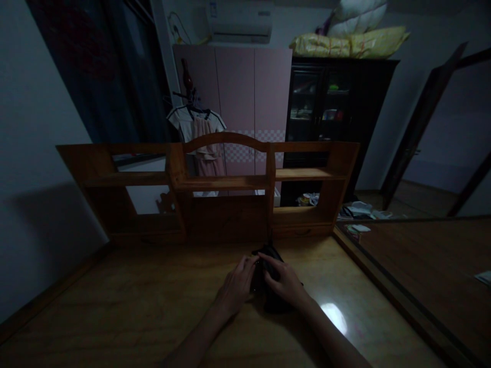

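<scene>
A soft-looking black item [276,305], perhaps a small bag, lies on the pale wooden desk top [164,286] in front of me. My left hand [237,284] grips its left edge, the fingers bent against a dark part with a few tiny shiny spots. From the right, my right hand [286,281] lies over the item, its thumb and fingers closed on the upper part. The fingertips of both hands nearly meet at the top. Dim light and the hands hide the item's exact shape.
An open wooden shelf unit [226,182] stands along the desk's far edge. Glare [334,318] shines on the desk to the right. Beyond are pink wardrobes [238,92], hanging clothes [197,122], a black cabinet [368,102] and a doorway. A wall is close on the left.
</scene>
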